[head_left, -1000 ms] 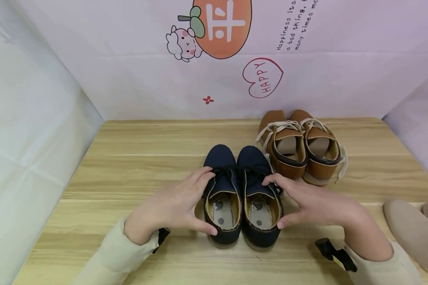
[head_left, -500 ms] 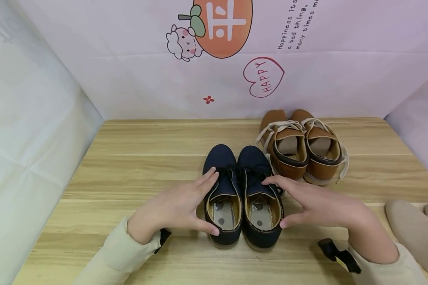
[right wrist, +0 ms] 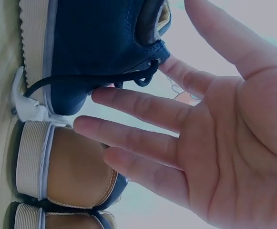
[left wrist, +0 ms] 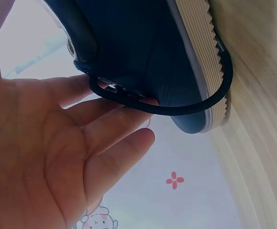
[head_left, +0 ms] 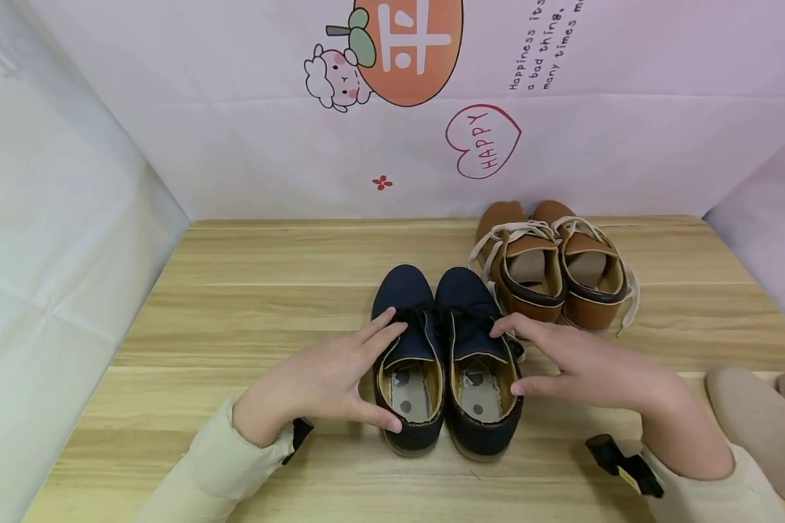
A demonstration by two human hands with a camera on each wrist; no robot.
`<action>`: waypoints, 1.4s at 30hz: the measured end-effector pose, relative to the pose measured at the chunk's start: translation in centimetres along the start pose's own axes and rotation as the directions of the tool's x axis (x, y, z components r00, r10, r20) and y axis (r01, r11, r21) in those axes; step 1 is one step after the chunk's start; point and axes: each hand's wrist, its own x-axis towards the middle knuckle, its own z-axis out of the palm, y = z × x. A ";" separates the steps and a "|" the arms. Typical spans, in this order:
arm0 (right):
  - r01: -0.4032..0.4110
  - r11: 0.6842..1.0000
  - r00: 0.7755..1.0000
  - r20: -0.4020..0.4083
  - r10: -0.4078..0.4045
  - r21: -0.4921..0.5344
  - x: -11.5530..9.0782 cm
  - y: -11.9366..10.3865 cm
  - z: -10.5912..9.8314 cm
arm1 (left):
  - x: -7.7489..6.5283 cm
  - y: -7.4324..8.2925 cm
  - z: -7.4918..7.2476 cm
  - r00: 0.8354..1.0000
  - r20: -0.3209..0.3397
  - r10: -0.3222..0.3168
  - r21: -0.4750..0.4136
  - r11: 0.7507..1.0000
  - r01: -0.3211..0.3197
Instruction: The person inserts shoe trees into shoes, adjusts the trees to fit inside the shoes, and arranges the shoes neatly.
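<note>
A pair of navy lace-up shoes stands side by side on the table, toes away from me: the left navy shoe (head_left: 402, 287) and the right navy shoe (head_left: 461, 287). Alongside the left one is my left hand (head_left: 327, 378), thumb by the heel and fingertips over the laces. In the left wrist view its fingers are loosely extended beside the looped black lace (left wrist: 176, 110). My right hand (head_left: 585, 367) flanks the other shoe, index fingertip near the laces and thumb beside the opening. The right wrist view shows those fingers spread and straight, palm away from the shoe's side (right wrist: 90, 43).
Brown shoes (head_left: 530, 306) with cream laces sit behind and to the right, close to the navy pair. Beige slippers (head_left: 752, 421) lie at the right edge. Behind the wooden table (head_left: 235, 290) rises a printed white backdrop (head_left: 268, 160).
My right hand has drawn slightly away to the right, its thumb lifting up from the heel side. The left hand has crept a little rightward over the laces. The shoes stay nearly in place.
</note>
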 end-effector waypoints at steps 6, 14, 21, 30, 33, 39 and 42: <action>-0.024 0.999 1.000 0.014 0.023 0.040 0.0 0.2 -0.3 | -0.1 0.0 -0.1 1.000 0.004 -0.011 -0.009 1.000 0.011; -0.013 1.000 1.000 -0.025 0.013 0.013 -0.1 0.7 -0.4 | 0.0 -0.1 -0.1 1.000 0.014 -0.013 -0.010 1.000 0.013; 0.024 0.999 0.998 -0.054 -0.026 -0.022 -0.4 0.7 -0.6 | 0.0 -0.1 -0.2 1.000 0.015 -0.013 -0.011 1.000 0.013; -0.029 0.996 0.987 -0.157 0.015 -0.084 -2.4 1.3 -1.7 | 0.0 0.1 -0.3 1.000 0.024 -0.006 -0.005 1.000 0.006; -0.047 0.993 0.981 -0.192 0.026 -0.104 -3.0 2.1 -1.8 | 0.1 0.1 -0.2 1.000 0.029 -0.001 0.004 1.000 0.001; -0.085 0.990 0.965 -0.257 0.054 -0.114 -4.3 4.1 -1.8 | 0.0 0.1 -0.3 0.999 0.033 -0.015 0.005 1.000 0.015; -0.114 0.987 0.954 -0.288 0.077 -0.112 -5.1 5.1 -1.9 | 0.0 0.1 -0.3 0.999 0.029 -0.015 0.008 1.000 0.015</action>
